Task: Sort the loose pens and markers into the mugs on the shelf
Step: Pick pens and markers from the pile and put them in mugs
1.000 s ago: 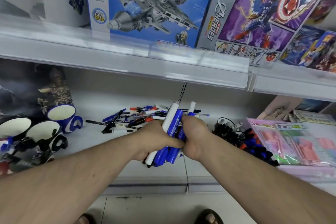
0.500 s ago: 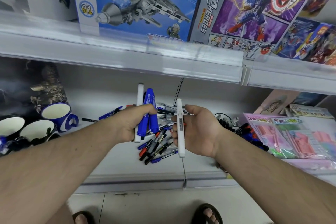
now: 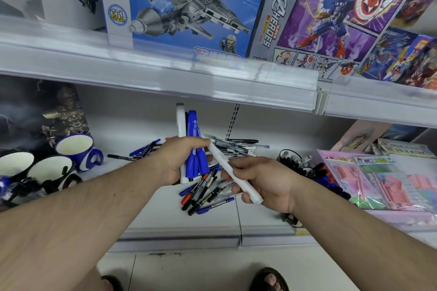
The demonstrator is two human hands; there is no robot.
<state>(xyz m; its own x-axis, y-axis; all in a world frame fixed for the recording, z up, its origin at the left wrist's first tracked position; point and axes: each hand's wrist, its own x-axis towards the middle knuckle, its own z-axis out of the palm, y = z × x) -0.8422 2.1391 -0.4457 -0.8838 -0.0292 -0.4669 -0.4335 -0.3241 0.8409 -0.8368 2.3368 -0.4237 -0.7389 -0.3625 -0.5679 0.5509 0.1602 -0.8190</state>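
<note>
Tilted now, white marker meets left-hand bundle.

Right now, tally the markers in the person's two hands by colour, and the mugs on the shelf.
Blue markers, left hand: 2
White markers: 2, one in the left hand, one in the right hand at
Mugs in view: 3
Total: 4 markers, 3 mugs

Bright, even overhead light; glare streaks the upper shelf edge above the fingers. Soft shadow lies beneath it. Wide-angle bending and slight blur mark the edges.
</note>
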